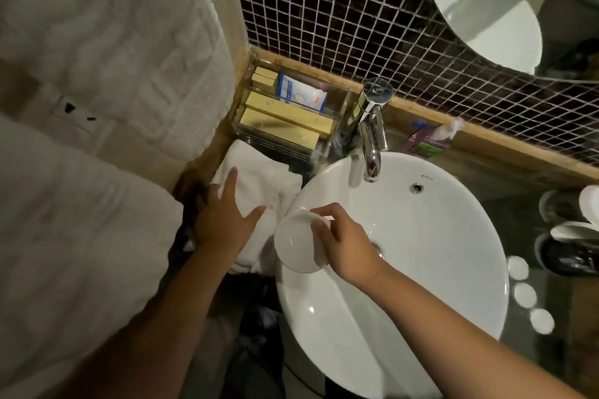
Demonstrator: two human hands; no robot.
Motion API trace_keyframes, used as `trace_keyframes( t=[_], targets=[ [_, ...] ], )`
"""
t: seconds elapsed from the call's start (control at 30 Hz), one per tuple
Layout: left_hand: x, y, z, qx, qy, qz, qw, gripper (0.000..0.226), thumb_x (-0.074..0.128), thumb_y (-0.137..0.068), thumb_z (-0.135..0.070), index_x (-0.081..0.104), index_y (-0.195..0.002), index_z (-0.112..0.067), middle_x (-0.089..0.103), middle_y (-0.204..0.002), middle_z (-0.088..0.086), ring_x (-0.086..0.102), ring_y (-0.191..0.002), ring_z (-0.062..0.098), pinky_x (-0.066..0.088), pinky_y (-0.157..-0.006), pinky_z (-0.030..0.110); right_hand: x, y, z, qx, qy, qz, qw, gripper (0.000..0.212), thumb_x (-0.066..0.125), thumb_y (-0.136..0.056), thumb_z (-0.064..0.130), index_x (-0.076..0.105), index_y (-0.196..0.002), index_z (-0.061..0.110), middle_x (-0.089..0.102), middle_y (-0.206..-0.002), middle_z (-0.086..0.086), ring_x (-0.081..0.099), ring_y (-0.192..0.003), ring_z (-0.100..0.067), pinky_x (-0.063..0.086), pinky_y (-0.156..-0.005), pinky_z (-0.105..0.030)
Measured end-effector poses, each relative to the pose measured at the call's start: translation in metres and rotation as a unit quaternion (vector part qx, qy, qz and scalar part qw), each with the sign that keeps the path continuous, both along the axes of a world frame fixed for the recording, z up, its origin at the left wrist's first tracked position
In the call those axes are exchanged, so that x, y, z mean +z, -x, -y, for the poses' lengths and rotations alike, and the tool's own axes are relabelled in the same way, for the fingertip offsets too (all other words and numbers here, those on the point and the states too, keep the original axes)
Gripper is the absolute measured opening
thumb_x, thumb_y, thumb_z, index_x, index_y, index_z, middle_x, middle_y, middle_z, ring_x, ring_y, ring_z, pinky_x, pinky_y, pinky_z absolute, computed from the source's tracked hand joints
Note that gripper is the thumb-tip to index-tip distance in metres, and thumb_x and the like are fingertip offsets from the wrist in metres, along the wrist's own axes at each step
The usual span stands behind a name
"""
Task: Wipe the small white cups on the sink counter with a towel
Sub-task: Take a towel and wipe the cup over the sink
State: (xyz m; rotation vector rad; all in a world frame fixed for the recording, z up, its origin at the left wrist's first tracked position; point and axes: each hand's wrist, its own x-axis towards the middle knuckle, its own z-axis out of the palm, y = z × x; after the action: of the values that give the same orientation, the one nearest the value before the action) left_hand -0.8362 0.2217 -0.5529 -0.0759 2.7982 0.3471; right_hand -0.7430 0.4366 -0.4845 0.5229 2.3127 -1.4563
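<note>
Small white cup (296, 244): held tilted over near-left rim of basin (437, 269), mouth toward camera. Likely glazed ceramic: light, rigid, slippery, chips if dropped. Right hand (340, 248) fingers clamped on cup wall; grip looks sound. Left hand (223, 220) fingers spread, flat on folded white towel (256, 178), soft, on desk left of basin. More cups far right, blurred.

Glossy white ceramic cup (296, 244) and basin (421, 236) (mirror-bright chrome tap (369, 126)), soft cloth towel (259, 185).

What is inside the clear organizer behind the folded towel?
The clear organizer holds several tan boxes and a blue-and-white packet. The boxes hide whatever lies beneath them.
</note>
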Motion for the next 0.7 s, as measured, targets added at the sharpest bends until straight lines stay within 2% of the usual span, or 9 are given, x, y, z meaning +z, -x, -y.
trace_keyframes(
  t=[0.07,0.13,0.27,0.3,0.33,0.37,0.43,0.57,0.7],
  targets=[
    [0.001,0.007,0.0,0.021,-0.02,0.009,1.0,0.11,0.062,-0.071,-0.077,-0.004,-0.15,-0.04,0.028,-0.153,0.017,0.032,-0.135,0.045,0.04,-0.096,0.066,0.005,0.0,-0.003,0.053,-0.074,-0.031,0.995,0.017,0.043,-0.103,0.038,0.052,-0.116,0.033,0.068,-0.071,0.004,0.063,-0.068,-0.009,0.046,-0.058,-0.029],
    [0.002,0.011,-0.003,0.011,0.001,0.007,1.0,0.106,0.067,-0.074,-0.068,0.004,-0.151,-0.031,0.036,-0.148,0.019,0.037,-0.132,0.044,0.042,-0.096,0.063,0.011,0.001,-0.004,0.09,-0.131,-0.046,0.986,0.028,0.038,-0.104,0.037,0.053,-0.126,0.027,0.071,-0.078,-0.002,0.065,-0.074,-0.02,0.05,-0.065,-0.035],
    [0.011,0.012,-0.011,-0.057,0.014,-0.02,0.998,0.07,0.068,-0.085,-0.044,0.034,-0.142,-0.023,0.056,-0.125,0.016,0.052,-0.113,0.037,0.046,-0.09,0.051,0.023,0.009,-0.007,0.167,-0.25,-0.051,0.952,0.03,0.037,-0.103,0.032,0.056,-0.123,0.02,0.071,-0.086,-0.011,0.065,-0.082,-0.036,0.051,-0.071,-0.043],
    [0.015,0.01,-0.012,-0.066,0.001,-0.025,0.998,0.063,0.067,-0.087,-0.039,0.037,-0.141,-0.023,0.056,-0.12,0.015,0.055,-0.107,0.035,0.048,-0.084,0.047,0.025,0.01,-0.008,0.183,-0.279,-0.054,0.941,0.03,0.038,-0.101,0.031,0.057,-0.121,0.019,0.072,-0.09,-0.01,0.065,-0.091,-0.036,0.05,-0.079,-0.042],
    [0.02,0.007,-0.012,-0.07,-0.009,-0.029,0.997,0.06,0.066,-0.089,-0.035,0.039,-0.141,-0.024,0.054,-0.116,0.014,0.057,-0.1,0.033,0.049,-0.077,0.043,0.026,0.01,-0.009,0.192,-0.304,-0.059,0.931,0.031,0.037,-0.101,0.031,0.058,-0.121,0.019,0.073,-0.097,-0.008,0.063,-0.108,-0.034,0.045,-0.095,-0.043],
    [0.026,0.005,-0.012,-0.073,-0.016,-0.037,0.997,0.058,0.066,-0.089,-0.029,0.04,-0.141,-0.025,0.052,-0.113,0.012,0.058,-0.093,0.031,0.049,-0.069,0.038,0.028,0.01,-0.01,0.194,-0.325,-0.064,0.923,0.032,0.037,-0.101,0.031,0.059,-0.121,0.019,0.073,-0.105,-0.005,0.053,-0.128,-0.029,0.032,-0.111,-0.046],
    [0.044,-0.002,-0.01,-0.08,-0.035,-0.072,0.994,0.06,0.068,-0.086,-0.015,0.043,-0.14,-0.026,0.05,-0.109,0.011,0.056,-0.08,0.026,0.045,-0.06,0.033,0.032,0.01,-0.013,0.182,-0.35,-0.09,0.915,0.032,0.038,-0.102,0.029,0.063,-0.118,0.018,0.075,-0.104,-0.003,0.037,-0.143,-0.025,0.004,-0.12,-0.057],
    [0.094,-0.022,-0.01,-0.1,-0.084,-0.174,0.976,0.066,0.074,-0.077,-0.003,0.05,-0.134,-0.024,0.049,-0.117,0.013,0.057,-0.083,0.027,0.051,-0.063,0.033,0.042,0.013,-0.019,0.175,-0.385,-0.123,0.898,0.021,0.051,-0.094,0.019,0.068,-0.104,0.011,0.074,-0.073,-0.009,0.053,-0.13,-0.035,0.007,-0.116,-0.069],
    [0.138,-0.047,-0.029,-0.147,-0.146,-0.21,0.955,0.067,0.068,-0.078,-0.016,0.045,-0.14,-0.029,0.046,-0.131,0.01,0.057,-0.093,0.024,0.051,-0.074,0.033,0.049,0.022,-0.022,0.205,-0.428,-0.106,0.874,0.021,0.054,-0.093,0.027,0.072,-0.1,0.02,0.076,-0.086,-0.003,0.061,-0.119,-0.026,0.009,-0.118,-0.064]
  ],
)
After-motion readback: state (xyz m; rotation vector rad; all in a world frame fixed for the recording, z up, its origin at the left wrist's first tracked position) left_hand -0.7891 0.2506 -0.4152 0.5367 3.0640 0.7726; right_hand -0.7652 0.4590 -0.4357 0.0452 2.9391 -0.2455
